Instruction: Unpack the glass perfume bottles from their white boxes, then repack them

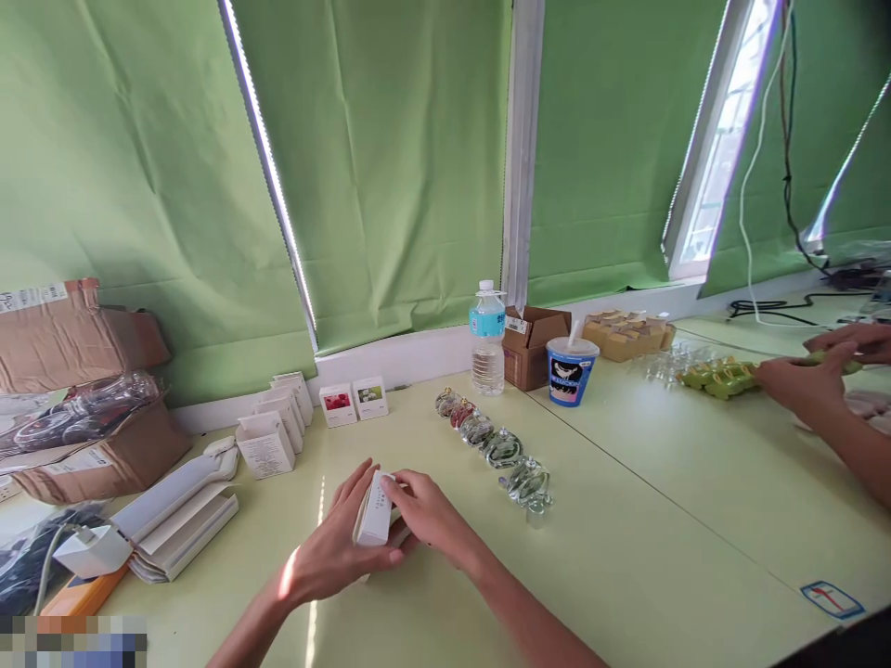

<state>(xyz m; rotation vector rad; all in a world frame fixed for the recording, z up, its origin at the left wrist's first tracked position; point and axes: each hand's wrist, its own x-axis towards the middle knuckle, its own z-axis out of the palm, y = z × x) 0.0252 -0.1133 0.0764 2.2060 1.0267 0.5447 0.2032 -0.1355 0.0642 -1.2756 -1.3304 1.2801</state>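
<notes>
We hold a small white box [376, 508] between both hands, well in front of the water bottle [487, 339] and to its left, low over the table [661, 529]. The box stands on end, with its long axis roughly upright and its top leaning a little toward the bottle. Our left hand [334, 549] wraps it from the side away from the bottle and from beneath, with the grip closed on it. Our right hand [432, 515] presses in from the bottle side, fingers bent over the upper edge, so that grip is closed on the box too. Neither hand is nearer, since both touch it.

Between the box and the bottle a row of glass bottles [496, 447] runs diagonally, its near end just beside our right hand but apart from it. Left of the bottle two picture boxes [353, 401] stand by the wall, with a stack of white boxes [275, 429] further left. Right of it sit a brown carton [535, 345] and a blue cup [569, 373]. Far to the right a co-worker's hands [811, 378] work at some green pieces [716, 377].

The box's bottom end and its far face are covered by our fingers. We cannot tell whether it rests on the table or whether a flap is open, and its print is too small to read.
</notes>
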